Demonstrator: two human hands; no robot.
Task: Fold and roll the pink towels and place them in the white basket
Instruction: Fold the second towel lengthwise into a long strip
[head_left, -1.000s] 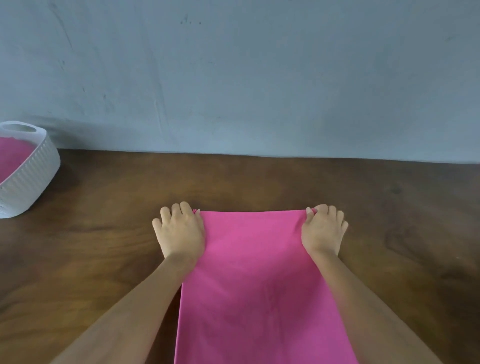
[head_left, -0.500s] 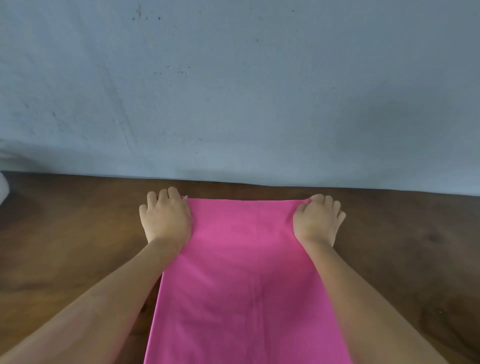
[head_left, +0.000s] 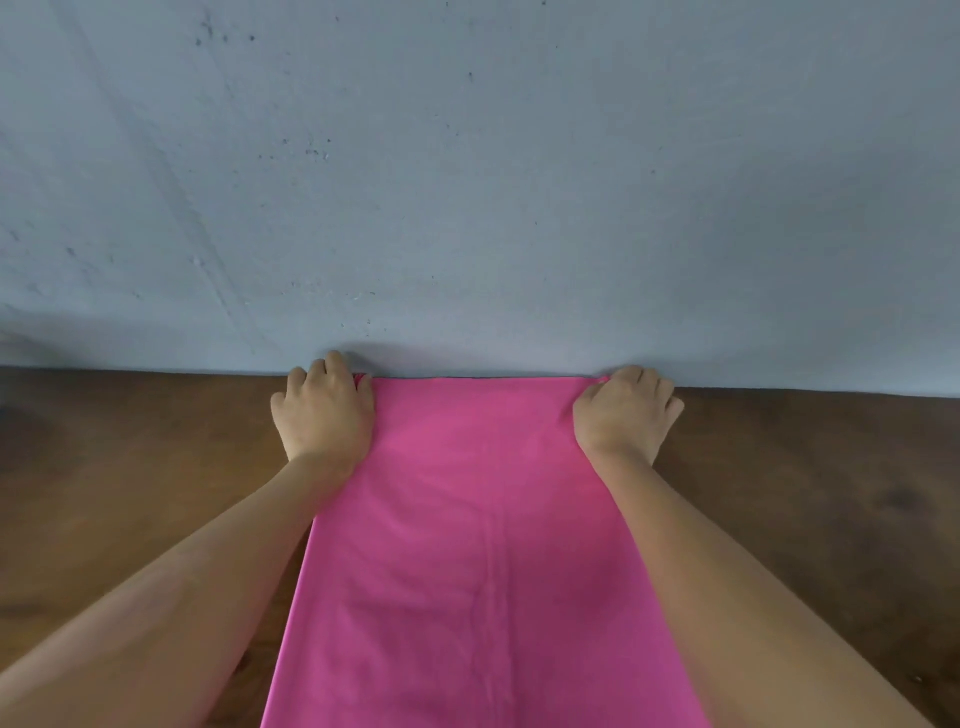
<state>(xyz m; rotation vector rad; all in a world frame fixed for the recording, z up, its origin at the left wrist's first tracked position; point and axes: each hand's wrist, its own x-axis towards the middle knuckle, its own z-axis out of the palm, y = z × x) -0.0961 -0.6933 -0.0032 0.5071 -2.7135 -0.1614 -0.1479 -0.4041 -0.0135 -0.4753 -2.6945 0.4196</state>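
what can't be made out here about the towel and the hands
Head view only:
pink towel: near end cut off by the bottom edge.
Its far corners: covered by the left hand and right hand, whose curled fingers hide each grip.
white basket: outside the frame.

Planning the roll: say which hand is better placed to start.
Neither: the left hand grips the pink towel at its far left corner, the right hand at its far right, level. Probably both together.
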